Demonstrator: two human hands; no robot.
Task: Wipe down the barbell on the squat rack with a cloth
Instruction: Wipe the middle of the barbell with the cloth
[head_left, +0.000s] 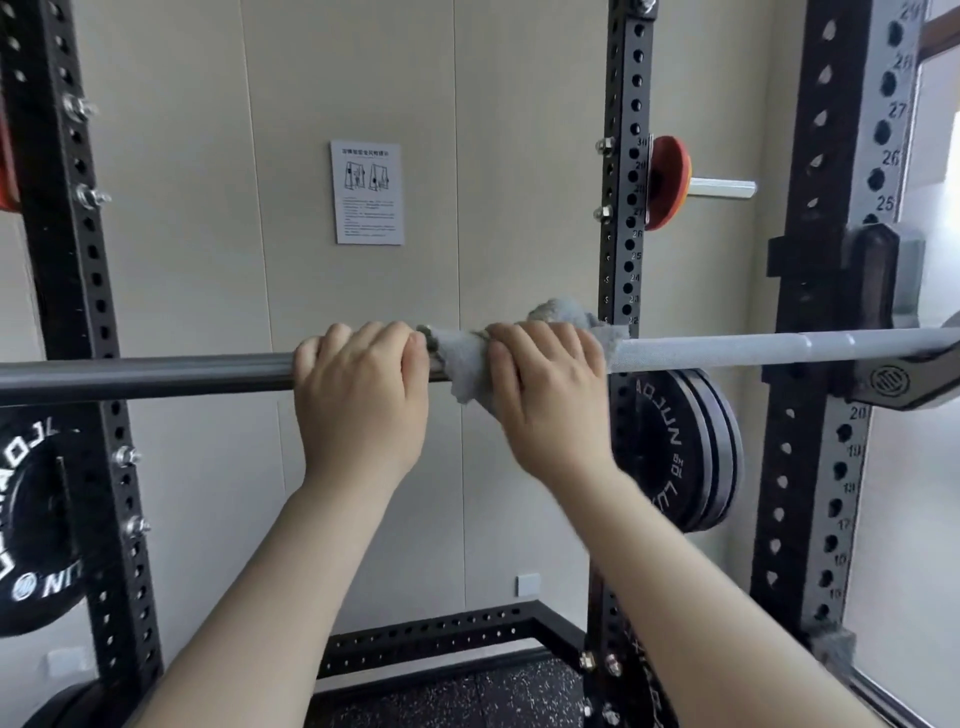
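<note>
A steel barbell (727, 349) lies level across the black squat rack (826, 312), its right end resting in a J-hook (904, 382). My left hand (361, 395) grips the bare bar just left of centre. A grey cloth (462, 358) is wrapped round the bar between and under my hands. My right hand (550, 389) is closed over the cloth and the bar, with cloth sticking out above and to the right of the fingers. The two hands sit close together, a thumb's width apart.
Black weight plates (680, 447) hang on the rear right upright, and another black plate (31, 519) is at the left edge. An orange plate on a storage peg (667, 182) sits higher up. A paper notice (368, 192) is on the beige wall. Speckled rubber floor lies below.
</note>
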